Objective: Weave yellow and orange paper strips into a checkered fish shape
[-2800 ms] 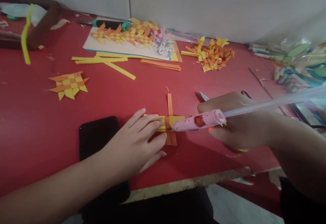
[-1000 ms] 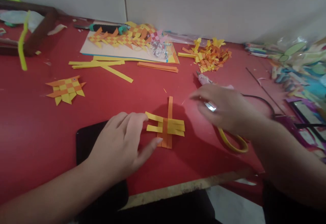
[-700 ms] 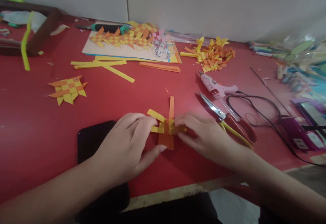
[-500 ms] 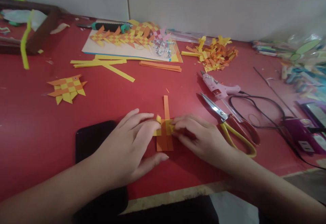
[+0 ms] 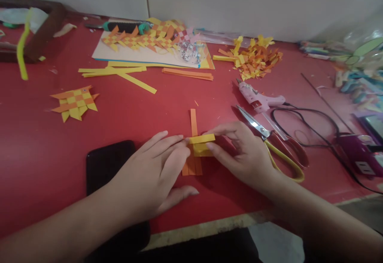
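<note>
Orange paper strips (image 5: pixel 192 168) stand side by side on the red table, crossed by yellow strips; one orange strip (image 5: pixel 194 122) sticks out toward the far side. A yellow paper strip (image 5: pixel 202 138) lies across them, its right end between thumb and fingers of my right hand (image 5: pixel 242 151). My left hand (image 5: pixel 163 167) rests its fingertips on the left edge of the strips, thumb stretched apart over the table. Its fingers hide the left ends of the yellow strips.
Scissors (image 5: pixel 269 133) and a pink glue gun (image 5: pixel 260 97) lie to the right. A black phone (image 5: pixel 109 163) is under my left forearm. A woven paper fish (image 5: pixel 76 103) lies left; yellow strips (image 5: pixel 115 71), orange strips (image 5: pixel 188 74) and paper scraps (image 5: pixel 257 57) lie farther back.
My right hand has turned and pinches the yellow strip's end, which now lies across to the right. Before, its yellow tip stood up near my left fingers. My left hand has barely moved.
</note>
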### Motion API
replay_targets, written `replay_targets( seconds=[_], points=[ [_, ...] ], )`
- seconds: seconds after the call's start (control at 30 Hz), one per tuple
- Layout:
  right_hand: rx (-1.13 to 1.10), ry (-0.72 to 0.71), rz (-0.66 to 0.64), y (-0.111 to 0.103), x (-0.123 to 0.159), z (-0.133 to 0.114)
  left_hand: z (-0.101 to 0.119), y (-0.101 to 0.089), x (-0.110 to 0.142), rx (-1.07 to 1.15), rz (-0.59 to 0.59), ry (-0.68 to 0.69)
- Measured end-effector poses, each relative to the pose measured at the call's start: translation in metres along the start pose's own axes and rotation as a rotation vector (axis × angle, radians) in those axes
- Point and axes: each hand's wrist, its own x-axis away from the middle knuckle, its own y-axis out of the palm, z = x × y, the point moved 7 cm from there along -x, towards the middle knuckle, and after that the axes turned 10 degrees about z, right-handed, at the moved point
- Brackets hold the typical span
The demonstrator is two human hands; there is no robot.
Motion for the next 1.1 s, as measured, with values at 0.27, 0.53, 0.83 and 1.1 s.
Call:
replay_targets(
  seconds=[0.27,0.53,0.83,1.1],
  points=[
    [0.011,0.019,-0.007,0.012,-0.005,0.006,0.006,0.000,-0.001,-0.044,0.018,0.041],
    [0.035,-0.017,-0.009,0.016,-0.005,0.004,0.006,0.004,-0.001,-0.072,-0.014,0.049],
    [0.039,-0.071,-0.013,0.016,-0.006,0.000,0.006,0.001,-0.003,-0.053,-0.018,0.061],
    [0.076,-0.172,0.048,0.014,-0.005,-0.004,0.006,0.004,-0.003,-0.010,0.000,0.019]
  ],
)
